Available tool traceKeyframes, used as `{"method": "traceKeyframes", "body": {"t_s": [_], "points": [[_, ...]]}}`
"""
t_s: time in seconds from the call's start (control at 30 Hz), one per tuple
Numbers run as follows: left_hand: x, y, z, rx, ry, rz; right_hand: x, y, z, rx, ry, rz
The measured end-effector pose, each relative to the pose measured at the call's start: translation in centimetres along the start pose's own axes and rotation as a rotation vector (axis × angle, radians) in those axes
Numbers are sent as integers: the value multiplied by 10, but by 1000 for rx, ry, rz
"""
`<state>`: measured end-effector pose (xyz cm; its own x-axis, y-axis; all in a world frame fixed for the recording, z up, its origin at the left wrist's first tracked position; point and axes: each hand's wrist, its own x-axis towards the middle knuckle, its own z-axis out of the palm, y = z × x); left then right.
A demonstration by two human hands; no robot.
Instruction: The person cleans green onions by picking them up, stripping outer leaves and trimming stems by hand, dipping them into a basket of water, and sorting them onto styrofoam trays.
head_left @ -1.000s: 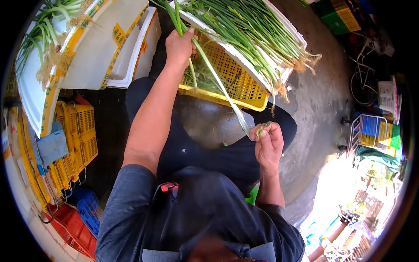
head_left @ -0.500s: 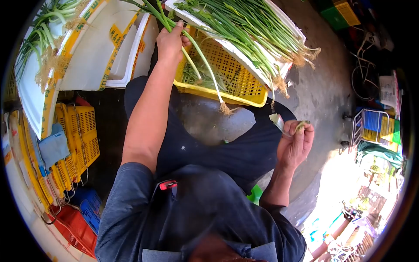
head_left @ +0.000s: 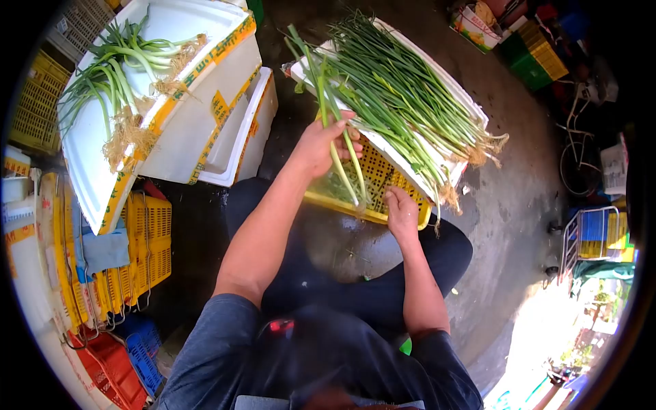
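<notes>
My left hand (head_left: 322,148) is closed around a couple of long scallions (head_left: 334,158), their green tops pointing up and away. Their pale lower ends hang over the near side of a yellow plastic crate (head_left: 328,201), which holds green scraps behind its perforated walls. By the crate's near right side is my right hand (head_left: 402,210), its fingers curled together; what they hold, if anything, is hidden. Beyond both hands, a white foam tray (head_left: 459,99) rests across the crate with a thick pile of scallions (head_left: 410,89), roots toward the right.
On the left, white foam boxes (head_left: 236,130) are stacked, with more rooted scallions (head_left: 123,75) on top. Yellow crates (head_left: 150,236) and a red crate (head_left: 109,365) stand below them. At right are a wheeled cart (head_left: 581,232) and wet concrete floor (head_left: 506,184).
My right hand has moved from the right side in to the crate; the thin pale piece it held no longer shows. My left hand still grips scallions, now nearer the crate's middle. The view has shifted.
</notes>
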<state>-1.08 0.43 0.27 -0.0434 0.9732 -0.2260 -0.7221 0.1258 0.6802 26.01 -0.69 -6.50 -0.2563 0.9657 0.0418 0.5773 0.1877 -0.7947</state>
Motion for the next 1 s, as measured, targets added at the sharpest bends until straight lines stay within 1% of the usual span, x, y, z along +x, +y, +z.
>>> {"method": "traceKeyframes", "body": {"t_s": [0.03, 0.07, 0.1, 0.13, 0.2, 0.23, 0.27, 0.3, 0.33, 0.37, 0.43, 0.47, 0.57, 0.73, 0.83, 0.87, 0.97, 1.0], "points": [[-1, -1, 1, -23, -58, -8, 0, -4, -3, 81, -36, 123], [-1, -2, 2, -45, -118, -16, 0, -8, -7, 64, 34, 57], [-2, -4, 5, -67, -179, -24, 1, -18, -12, 82, 18, 95], [-13, 4, 24, -17, -119, -64, 2, -29, -20, 99, 4, 132], [-13, -1, 20, -15, -165, -114, 6, -49, -31, 144, 3, 176], [-12, -5, 21, -13, -192, -141, 9, -50, -33, 160, 30, 107], [-13, -9, 25, 43, -152, -141, 14, -48, -34, 176, 57, 34], [-13, -11, 27, 61, -165, -177, 17, -49, -36, 190, 85, -35], [-13, -12, 26, 79, -177, -213, 21, -74, -45, 194, 95, -56], [-13, -14, 25, 97, -188, -251, 28, -78, -52, 157, 118, -133], [-15, -17, 25, 131, -223, -255, 39, -89, -65, 79, 165, -278], [-15, -16, 26, 136, -245, -268, 42, -103, -75, 55, 155, -251], [-17, -17, 27, 165, -296, -294, 57, -114, -94, -40, 246, -396], [-19, -16, 23, 111, -365, -387, 80, -122, -121, -160, 371, -527], [-18, -15, 22, 91, -398, -419, 81, -135, -131, -318, 470, -698], [-20, -14, 22, 93, -413, -433, 84, -131, -134, -359, 467, -738], [-20, -17, 20, 93, -450, -462, 88, -155, -151, -687, 380, -849], [-20, -17, 19, 96, -454, -473, 95, -149, -155, -748, 250, -833]]}}
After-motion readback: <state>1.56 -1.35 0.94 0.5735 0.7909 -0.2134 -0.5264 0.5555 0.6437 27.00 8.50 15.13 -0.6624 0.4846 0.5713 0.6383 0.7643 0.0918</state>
